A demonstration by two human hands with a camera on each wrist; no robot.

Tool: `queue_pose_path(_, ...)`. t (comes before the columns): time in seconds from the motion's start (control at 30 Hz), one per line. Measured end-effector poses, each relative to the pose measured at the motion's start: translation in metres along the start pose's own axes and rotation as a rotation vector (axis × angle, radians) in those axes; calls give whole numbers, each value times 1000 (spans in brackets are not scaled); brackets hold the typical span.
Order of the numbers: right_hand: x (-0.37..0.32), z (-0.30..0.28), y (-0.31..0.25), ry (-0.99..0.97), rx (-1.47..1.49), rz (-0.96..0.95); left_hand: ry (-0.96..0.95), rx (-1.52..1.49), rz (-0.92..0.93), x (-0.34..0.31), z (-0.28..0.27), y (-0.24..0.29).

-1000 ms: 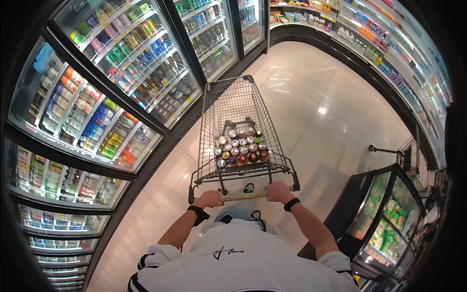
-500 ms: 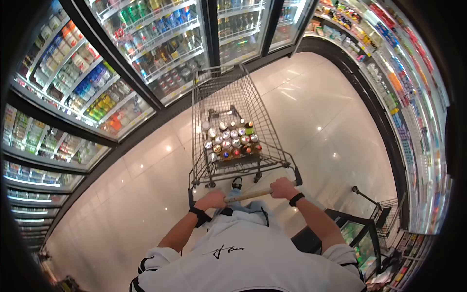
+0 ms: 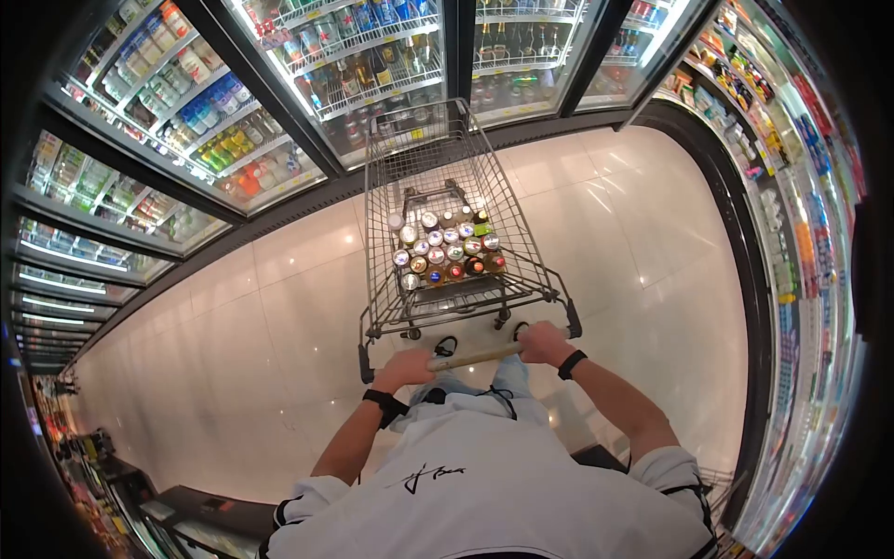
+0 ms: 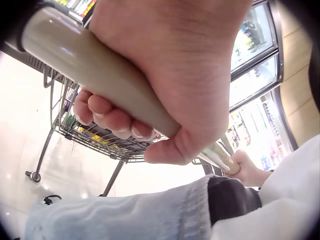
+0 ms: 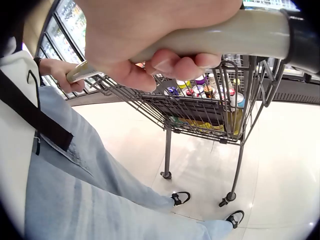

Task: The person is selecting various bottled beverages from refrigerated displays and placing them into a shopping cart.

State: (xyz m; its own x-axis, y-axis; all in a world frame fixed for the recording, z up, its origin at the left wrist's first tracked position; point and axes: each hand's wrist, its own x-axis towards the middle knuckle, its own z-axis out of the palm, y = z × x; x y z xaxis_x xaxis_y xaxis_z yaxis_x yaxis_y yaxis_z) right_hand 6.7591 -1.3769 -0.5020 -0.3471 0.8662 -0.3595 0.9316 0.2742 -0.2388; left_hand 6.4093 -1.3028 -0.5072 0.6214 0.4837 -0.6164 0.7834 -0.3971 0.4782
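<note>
Both hands grip the pale handle bar [image 3: 477,357] of a wire shopping cart [image 3: 510,200]. My left hand [image 3: 404,368] holds the bar near its left end; my right hand [image 3: 544,343] is close to the right end. Close up in the left wrist view, the fingers [image 4: 117,120] curl under the bar with the thumb around it. In the right wrist view the fingers [image 5: 180,65] also wrap beneath the handle. Several capped bottles and cans [image 3: 447,250] stand packed together at the near end of the cart's basket.
Glass-door drink fridges [image 3: 372,74] line the far side and the left, close to the cart's front end. Open refrigerated shelves [image 3: 787,233] curve along the right. A dark cabinet [image 3: 209,511] stands at lower left. Pale tiled floor [image 3: 270,307] lies around the cart.
The cart and person have turned left, so the cart's front now points at the fridge doors. The glass-topped freezer at right has mostly left view. Both hands have kept their hold.
</note>
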Motion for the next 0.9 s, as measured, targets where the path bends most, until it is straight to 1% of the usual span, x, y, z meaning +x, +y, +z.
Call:
queue_pose_path(0.07, 3, -11, 17, 9, 2, -53, 51, -6, -50, 9, 8, 14)
queue_pose_path(0.13, 5, -21, 42, 29, 1, -129, 39, 36, -161, 18, 10, 29)
queue_pose_path(0.17, 3, -19, 56, 37, 2, -152, 58, 9, -201, 25, 21, 40)
queue_pose_path(0.27, 3, -16, 85, 91, 35, -237, 128, 8, -241, 37, 36, 59)
queue_pose_path(0.33, 4, -22, 101, 18, 18, -271, 134, -22, -293, 43, 43, 76)
queue_pose_path(0.37, 4, -26, 109, 13, 21, -289, 139, -44, -329, 45, 44, 86)
queue_pose_path(0.5, 11, -39, 144, -26, -17, -351, 198, -123, -355, 62, 45, 121)
queue_pose_path(0.6, 24, -48, 148, -28, -7, -412, 226, -148, -358, 62, 50, 122)
queue_pose_path(0.67, 33, -55, 153, -32, -7, -444, 158, -211, -378, 64, 48, 124)
queue_pose_path(0.73, 46, -62, 156, -72, -44, -461, 191, -251, -373, 67, 43, 123)
queue_pose_path(0.8, 61, -63, 156, -67, -50, -488, 225, -290, -369, 65, 39, 118)
queue_pose_path(0.87, 76, -68, 156, -74, -77, -508, 184, -359, -417, 70, 39, 116)
queue_pose_path(0.9, 86, -67, 149, -81, -58, -493, 180, -367, -415, 69, 38, 106)
